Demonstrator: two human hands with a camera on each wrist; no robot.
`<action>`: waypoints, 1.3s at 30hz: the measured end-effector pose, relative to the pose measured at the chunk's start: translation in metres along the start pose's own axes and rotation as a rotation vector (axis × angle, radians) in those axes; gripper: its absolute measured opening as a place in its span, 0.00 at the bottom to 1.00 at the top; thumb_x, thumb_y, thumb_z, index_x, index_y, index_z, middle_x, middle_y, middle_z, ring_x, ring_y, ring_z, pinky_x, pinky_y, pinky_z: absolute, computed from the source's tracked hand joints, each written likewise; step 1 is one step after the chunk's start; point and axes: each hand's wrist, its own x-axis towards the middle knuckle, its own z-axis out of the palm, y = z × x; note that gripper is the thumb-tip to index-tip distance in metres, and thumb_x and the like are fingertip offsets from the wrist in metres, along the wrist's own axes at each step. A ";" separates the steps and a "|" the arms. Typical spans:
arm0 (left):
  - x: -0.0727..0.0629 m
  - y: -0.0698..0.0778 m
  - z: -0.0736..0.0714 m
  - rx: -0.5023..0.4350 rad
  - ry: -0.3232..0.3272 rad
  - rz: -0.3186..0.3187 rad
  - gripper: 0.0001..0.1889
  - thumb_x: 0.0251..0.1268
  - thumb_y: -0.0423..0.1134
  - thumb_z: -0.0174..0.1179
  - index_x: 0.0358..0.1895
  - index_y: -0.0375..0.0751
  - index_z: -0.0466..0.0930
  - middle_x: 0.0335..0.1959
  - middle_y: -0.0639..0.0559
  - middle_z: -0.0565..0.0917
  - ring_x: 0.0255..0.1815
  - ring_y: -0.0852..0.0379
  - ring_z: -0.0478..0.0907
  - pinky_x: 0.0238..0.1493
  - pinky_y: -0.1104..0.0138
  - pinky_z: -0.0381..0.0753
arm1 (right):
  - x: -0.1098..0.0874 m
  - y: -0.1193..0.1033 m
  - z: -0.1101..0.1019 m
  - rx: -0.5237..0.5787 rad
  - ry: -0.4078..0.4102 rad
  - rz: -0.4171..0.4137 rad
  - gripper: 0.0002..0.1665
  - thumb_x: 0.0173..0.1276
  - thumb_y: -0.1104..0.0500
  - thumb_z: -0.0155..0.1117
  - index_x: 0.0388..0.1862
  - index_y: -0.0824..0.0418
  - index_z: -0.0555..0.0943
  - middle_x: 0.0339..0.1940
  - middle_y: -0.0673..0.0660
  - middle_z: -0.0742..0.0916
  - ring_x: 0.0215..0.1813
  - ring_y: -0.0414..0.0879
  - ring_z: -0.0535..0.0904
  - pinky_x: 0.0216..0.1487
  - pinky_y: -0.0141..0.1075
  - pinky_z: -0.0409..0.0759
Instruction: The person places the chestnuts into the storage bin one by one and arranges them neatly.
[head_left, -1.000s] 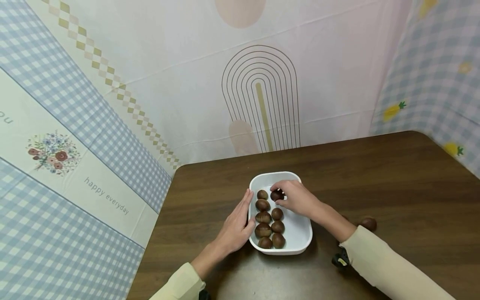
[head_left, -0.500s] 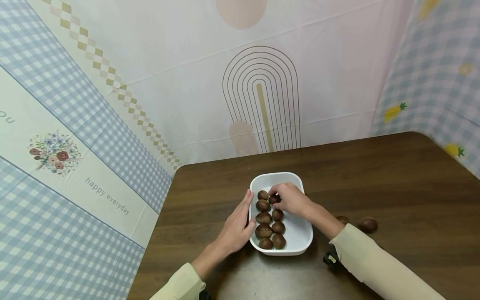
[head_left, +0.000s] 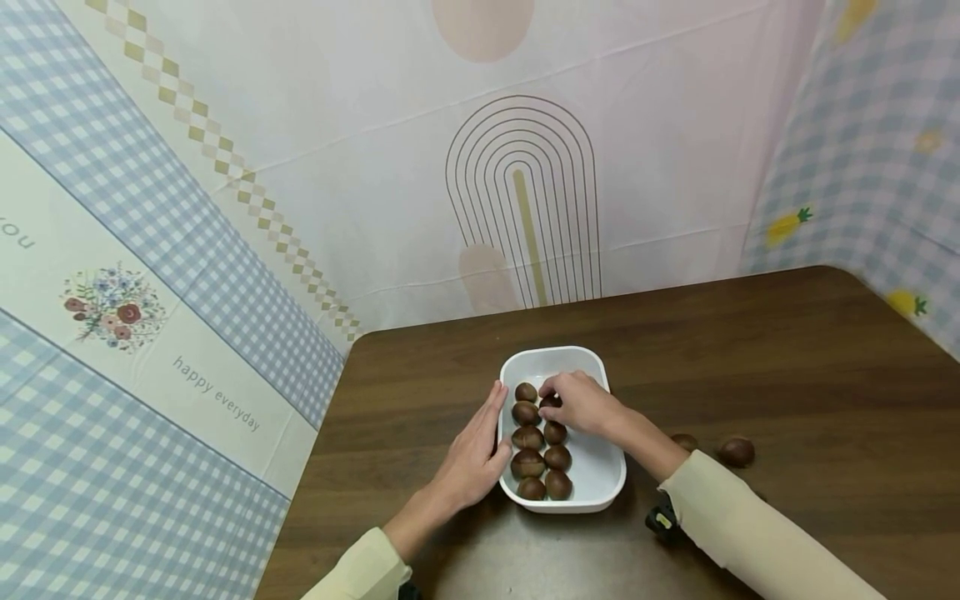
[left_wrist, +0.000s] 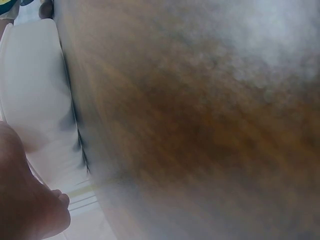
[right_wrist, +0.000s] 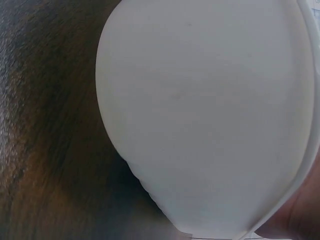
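A white rectangular tray [head_left: 600, 475] holds chestnuts in two lengthwise rows. The left row [head_left: 528, 437] is the longer one, by the tray's left wall. My right hand [head_left: 588, 403] reaches over the right rim and pinches a chestnut [head_left: 551, 402] between thumb and fingers, at the far end of the second row, just beyond another chestnut [head_left: 555, 432]. The fingers partly cover it. My left hand [head_left: 472, 457] lies along the tray's left side with its fingers straight. Each wrist view shows the tray's outer wall [right_wrist: 200, 110] and part of that hand [left_wrist: 30, 200].
Two loose chestnuts [head_left: 737, 452] lie on the brown wooden table [head_left: 787, 358] to the right, near the right forearm. A patterned cloth wall [head_left: 375, 208] stands behind the table. Blue checked cloth [head_left: 225, 250] hangs at the left.
My right hand has drawn the chestnut slightly toward me, closer to the others in its row, and the forearm has shifted left. The left hand and tray have stayed put.
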 end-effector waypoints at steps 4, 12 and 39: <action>0.001 0.000 0.001 -0.002 -0.001 0.007 0.41 0.72 0.40 0.51 0.87 0.37 0.51 0.88 0.46 0.52 0.85 0.51 0.54 0.78 0.51 0.65 | -0.003 0.000 -0.001 -0.005 -0.011 0.004 0.14 0.70 0.62 0.74 0.52 0.68 0.89 0.46 0.58 0.92 0.40 0.43 0.83 0.42 0.41 0.82; 0.001 0.002 0.001 -0.003 -0.004 0.008 0.41 0.72 0.39 0.51 0.87 0.38 0.51 0.88 0.46 0.52 0.85 0.52 0.54 0.77 0.50 0.66 | -0.017 -0.004 -0.011 -0.015 0.139 -0.063 0.18 0.72 0.61 0.73 0.57 0.69 0.86 0.55 0.64 0.90 0.57 0.60 0.86 0.57 0.54 0.84; -0.002 0.002 0.001 -0.008 0.007 -0.009 0.40 0.72 0.40 0.51 0.86 0.38 0.52 0.88 0.48 0.51 0.85 0.51 0.54 0.78 0.51 0.65 | -0.133 0.055 -0.105 -0.061 0.433 -0.027 0.25 0.75 0.61 0.71 0.68 0.61 0.82 0.63 0.66 0.86 0.46 0.60 0.86 0.41 0.51 0.81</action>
